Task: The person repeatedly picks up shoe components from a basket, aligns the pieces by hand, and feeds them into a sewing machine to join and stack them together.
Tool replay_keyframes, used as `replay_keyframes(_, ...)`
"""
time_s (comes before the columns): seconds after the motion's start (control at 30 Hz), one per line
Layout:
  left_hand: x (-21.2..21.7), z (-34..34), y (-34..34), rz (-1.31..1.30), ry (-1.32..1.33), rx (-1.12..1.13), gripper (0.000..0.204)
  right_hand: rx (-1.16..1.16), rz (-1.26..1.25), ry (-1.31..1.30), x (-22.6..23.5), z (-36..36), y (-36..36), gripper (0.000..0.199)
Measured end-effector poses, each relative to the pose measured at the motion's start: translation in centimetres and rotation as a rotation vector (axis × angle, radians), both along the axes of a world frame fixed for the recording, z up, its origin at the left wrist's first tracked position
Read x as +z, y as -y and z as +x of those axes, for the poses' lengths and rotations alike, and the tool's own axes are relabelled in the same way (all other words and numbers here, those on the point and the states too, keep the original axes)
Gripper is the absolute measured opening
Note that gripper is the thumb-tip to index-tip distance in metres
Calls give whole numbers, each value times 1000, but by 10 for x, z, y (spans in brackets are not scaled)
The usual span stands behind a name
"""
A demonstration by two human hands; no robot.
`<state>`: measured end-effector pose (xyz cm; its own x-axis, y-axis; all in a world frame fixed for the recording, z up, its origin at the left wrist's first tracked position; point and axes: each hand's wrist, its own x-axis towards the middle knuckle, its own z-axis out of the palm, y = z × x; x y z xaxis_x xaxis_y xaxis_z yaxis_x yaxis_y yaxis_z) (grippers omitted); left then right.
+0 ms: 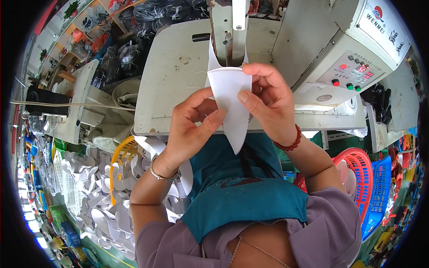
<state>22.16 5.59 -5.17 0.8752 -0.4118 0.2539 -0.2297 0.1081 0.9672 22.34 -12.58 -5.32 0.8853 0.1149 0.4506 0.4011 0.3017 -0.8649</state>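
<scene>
Both my hands hold one white fabric piece (232, 100) folded into a cone shape, its point hanging down over the table's front edge. My left hand (194, 123) pinches its lower left side with thumb and fingers. My right hand (263, 96) grips its upper right side, thumb laid across the front. The top of the piece sits right under the head of the machine (229, 31), whose metal post comes down just above it.
The grey work table (174, 67) carries a control box with coloured buttons (348, 73) at the right. A yellow basket (123, 152) and heaps of white cut pieces (94, 196) lie at lower left. Red (359, 165) and blue baskets (380, 187) stand at the right.
</scene>
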Motion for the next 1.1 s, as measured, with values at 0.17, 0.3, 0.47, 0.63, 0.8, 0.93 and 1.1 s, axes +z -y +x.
replay_keyframes(0.17, 17, 1, 3, -196, -206, -71, 37, -53, -51, 186, 0, -3, -2, 41)
replay_keyframes(0.3, 29, -3, 11, -276, -180, -209, 36, 89, -81, 122, 1, 7, 8, 44)
replay_keyframes(0.47, 30, 6, 13, -246, -153, -210, 36, 8, -65, 154, 0, -2, 10, 38)
replay_keyframes(0.63, 25, 3, 18, -229, -57, 15, 38, -102, -140, 166, 8, -9, 17, 18)
replay_keyframes(0.8, 24, -2, 19, -8, 263, 77, 39, -204, -168, 233, 6, -3, 16, 15)
replay_keyframes(0.93, 27, -9, 17, -102, 82, 24, 40, -149, -232, 160, 6, -10, 26, 15)
replay_keyframes(1.1, 28, -10, 15, -21, 36, -43, 35, -183, -311, 198, 8, -19, 25, 14)
